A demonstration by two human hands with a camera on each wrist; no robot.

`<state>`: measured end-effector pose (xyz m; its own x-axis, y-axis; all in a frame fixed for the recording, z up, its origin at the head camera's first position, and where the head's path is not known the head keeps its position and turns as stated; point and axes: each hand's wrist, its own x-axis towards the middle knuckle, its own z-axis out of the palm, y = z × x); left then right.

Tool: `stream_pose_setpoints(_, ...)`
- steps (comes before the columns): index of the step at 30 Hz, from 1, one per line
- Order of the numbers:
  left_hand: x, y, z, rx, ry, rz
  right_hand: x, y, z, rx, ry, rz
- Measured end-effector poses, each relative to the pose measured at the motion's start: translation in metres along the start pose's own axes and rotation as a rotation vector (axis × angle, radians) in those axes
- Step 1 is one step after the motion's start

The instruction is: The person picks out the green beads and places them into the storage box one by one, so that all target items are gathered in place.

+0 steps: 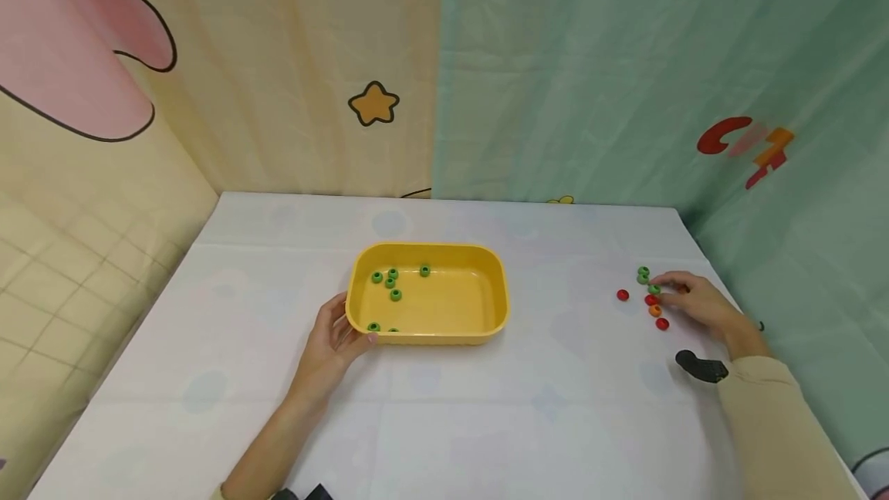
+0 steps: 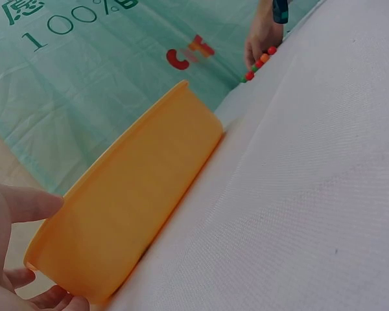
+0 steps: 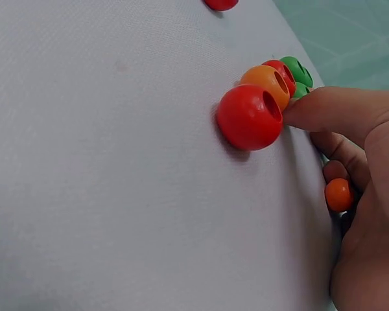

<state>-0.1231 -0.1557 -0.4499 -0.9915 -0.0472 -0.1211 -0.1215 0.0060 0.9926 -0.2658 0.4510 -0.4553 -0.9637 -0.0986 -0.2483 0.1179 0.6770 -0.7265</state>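
My left hand [image 1: 329,342] grips the near left corner of a yellow plastic tray [image 1: 496,292], thumb on the rim and fingers below its outer side. Several green beads [image 1: 396,295] lie in the tray, mostly towards its left. At the table's right side, my right hand [image 1: 694,303] reaches into a small group of beads. Its thumb and forefinger are at a green bead [image 1: 654,289]; whether they pinch it is unclear. In the right wrist view, an orange bead [image 3: 339,194] sits within the curled fingers. Beside the hand lie red beads [image 3: 249,118] and another orange bead [image 1: 656,311].
A white cloth [image 1: 451,415] covers the table. One red bead [image 1: 623,295] lies apart, left of the group. Printed curtains [image 1: 590,83] hang behind and along the sides. A black strap end [image 1: 701,367] sticks out near the right wrist.
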Motion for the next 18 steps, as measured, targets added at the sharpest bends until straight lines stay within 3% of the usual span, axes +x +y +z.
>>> stream_pose_setpoints(8,0.0,0.001,0.0,-0.005,-0.007,0.001,-0.001,0.003,0.001,-0.003,0.015,-0.007)
stream_pose_setpoints(18,-0.001,0.002,0.0,-0.004,-0.002,-0.008,0.002,-0.019,-0.008,-0.157,0.047,-0.032)
